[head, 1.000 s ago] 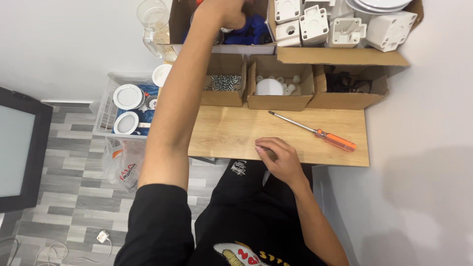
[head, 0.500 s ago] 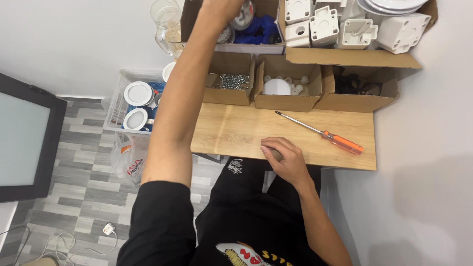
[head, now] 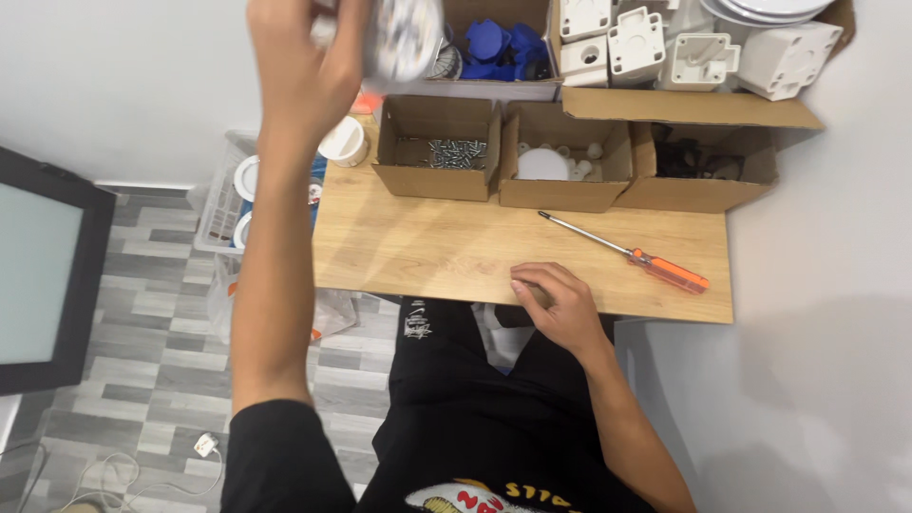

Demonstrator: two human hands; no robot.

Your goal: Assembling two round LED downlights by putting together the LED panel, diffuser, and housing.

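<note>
Left hand [head: 304, 66] clamped on round white part [head: 404, 33] (blurred), lifted over boxes. Right hand [head: 560, 304] loosely curled, empty, resting on worktop [head: 427, 252] edge. Step: fetching part; next needs clear spot near screwdriver [head: 627, 253].

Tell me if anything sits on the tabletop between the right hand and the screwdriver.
Nothing visible does. The right hand rests on the near edge of the table, and the screwdriver lies just beyond it toward the wall, apart from the hand, with only bare wood between them.
</note>
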